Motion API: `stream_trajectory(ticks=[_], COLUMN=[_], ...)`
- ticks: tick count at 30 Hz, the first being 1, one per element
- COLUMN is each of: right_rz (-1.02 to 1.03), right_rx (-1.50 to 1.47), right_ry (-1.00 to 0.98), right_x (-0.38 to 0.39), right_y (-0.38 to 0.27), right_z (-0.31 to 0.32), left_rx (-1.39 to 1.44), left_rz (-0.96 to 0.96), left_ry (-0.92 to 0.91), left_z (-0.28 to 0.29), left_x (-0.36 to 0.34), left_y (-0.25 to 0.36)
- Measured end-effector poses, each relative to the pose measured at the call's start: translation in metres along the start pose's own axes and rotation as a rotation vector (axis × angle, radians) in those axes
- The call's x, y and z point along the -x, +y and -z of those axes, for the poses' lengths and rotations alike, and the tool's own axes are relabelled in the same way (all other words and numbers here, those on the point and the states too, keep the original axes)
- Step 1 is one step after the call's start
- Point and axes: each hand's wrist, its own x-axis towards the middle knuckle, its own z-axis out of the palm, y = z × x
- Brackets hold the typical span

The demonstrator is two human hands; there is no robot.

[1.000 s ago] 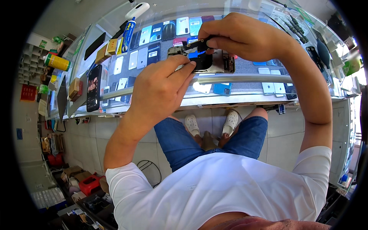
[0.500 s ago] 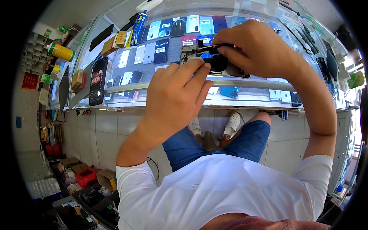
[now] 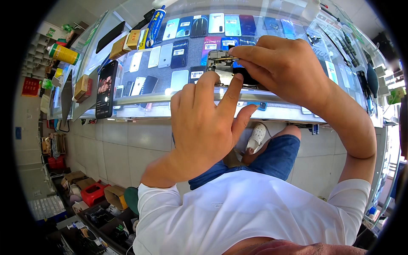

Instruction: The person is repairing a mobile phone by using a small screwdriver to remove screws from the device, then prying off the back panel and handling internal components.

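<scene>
An opened phone (image 3: 215, 68) with bare metal and inner parts lies on the glass counter, partly covered by both hands. My left hand (image 3: 206, 112) is spread, its thumb held away, with two fingertips at the near edge of the phone. Over the phone's right side, my right hand (image 3: 278, 63) is closed in a pinch on a slim tool, apparently tweezers (image 3: 225, 58), lying across the upper part. A black piece (image 3: 248, 75) shows beneath the right fingers; whether it is attached cannot be made out.
Several phones, one of them dark blue (image 3: 179, 54), show in rows under the glass. Left of my hands, a lit phone (image 3: 106, 89) stands near small boxes (image 3: 83, 88) and a blue tube (image 3: 155, 26). Dark tools (image 3: 346, 46) lie at the right.
My left hand has shifted right and nearer to me, its fingers spreading and thumb moving out. The right hand has come slightly nearer to me; more of the phone's left interior shows.
</scene>
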Motion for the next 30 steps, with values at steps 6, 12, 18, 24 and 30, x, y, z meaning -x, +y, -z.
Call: stream_trajectory(ticks=[6, 12, 18, 24, 30], right_rz=[-0.013, -0.018, -0.039, -0.142, -0.069], right_rx=[-0.035, -0.029, -0.127, -0.242, -0.197], right_ry=[-0.014, -0.115, -0.109, -0.103, -0.089], right_x=[0.001, 0.002, 0.003, 0.001, 0.004], right_y=[0.002, -0.006, -0.008, -0.004, -0.001], right_z=[0.000, 0.008, 0.008, 0.011, 0.007], left_rx=[0.007, 0.019, 0.042, 0.036, 0.041], left_rz=[0.023, 0.007, 0.014, 0.011, 0.003], left_ry=[-0.008, 0.034, 0.027, 0.033, 0.035], left_z=[0.001, -0.002, -0.003, -0.004, -0.005], left_x=[-0.001, 0.001, 0.001, 0.001, 0.000], left_y=[0.001, -0.003, -0.004, -0.005, -0.005])
